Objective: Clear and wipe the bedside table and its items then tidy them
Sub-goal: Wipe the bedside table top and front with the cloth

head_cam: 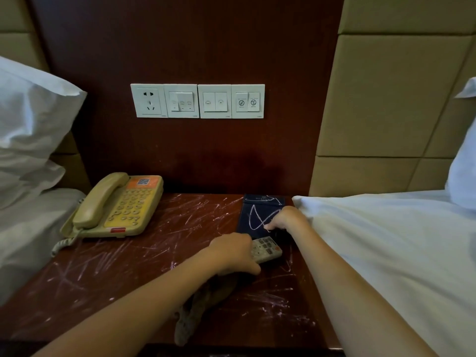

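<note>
Clearing: left hand [231, 253] grips remote [268, 249].
Right hand [286, 219]: on folder [251, 211], grip unclear.
Next: lift both off counter [154, 266].

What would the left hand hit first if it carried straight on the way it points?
The left hand, gripping the light grey button remote, points at the right hand on the dark blue folder; probably that, though depth is unclear.

Arms extended; left grip [233, 255], right grip [283, 219] curled.
</note>
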